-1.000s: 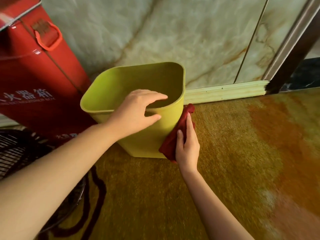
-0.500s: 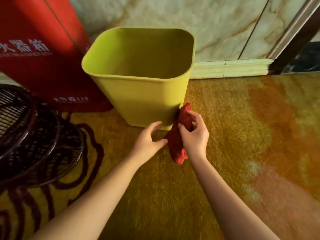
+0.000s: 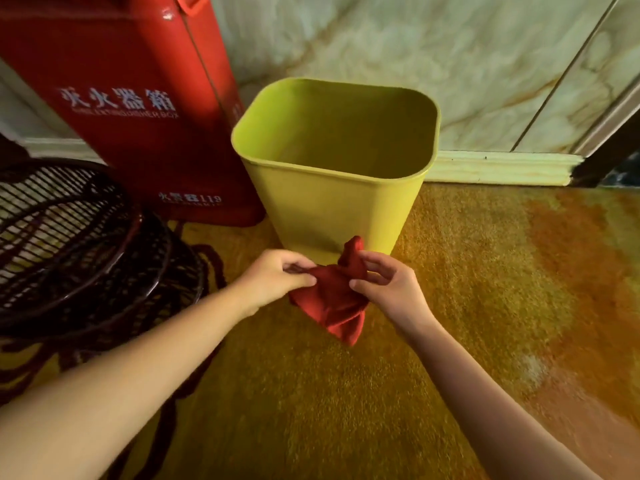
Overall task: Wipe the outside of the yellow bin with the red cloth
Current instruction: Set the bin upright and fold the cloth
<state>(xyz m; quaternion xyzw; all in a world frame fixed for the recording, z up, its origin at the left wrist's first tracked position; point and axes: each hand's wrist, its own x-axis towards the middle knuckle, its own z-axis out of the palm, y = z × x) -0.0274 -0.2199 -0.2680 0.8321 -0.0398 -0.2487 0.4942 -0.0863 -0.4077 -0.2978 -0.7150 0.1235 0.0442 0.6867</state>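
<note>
The yellow bin (image 3: 332,209) stands upright and empty on the carpet near the wall. In front of its lower near side I hold the red cloth (image 3: 334,299) bunched between both hands. My left hand (image 3: 273,278) pinches the cloth's left edge. My right hand (image 3: 388,289) grips its right side with thumb and fingers. The top tip of the cloth overlaps the bin's base in view; whether it touches is not clear. Neither hand is on the bin.
A red fire extinguisher box (image 3: 131,109) stands just left of the bin against the marble wall (image 3: 433,57). A dark wicker basket (image 3: 76,244) sits at the left. Yellow-orange carpet (image 3: 502,289) spreads to the right; a doorframe (image 3: 609,147) is at far right.
My left hand left the bin's rim, came down and took hold of the cloth. The cloth came off the bin's right corner to its front, now held by both hands.
</note>
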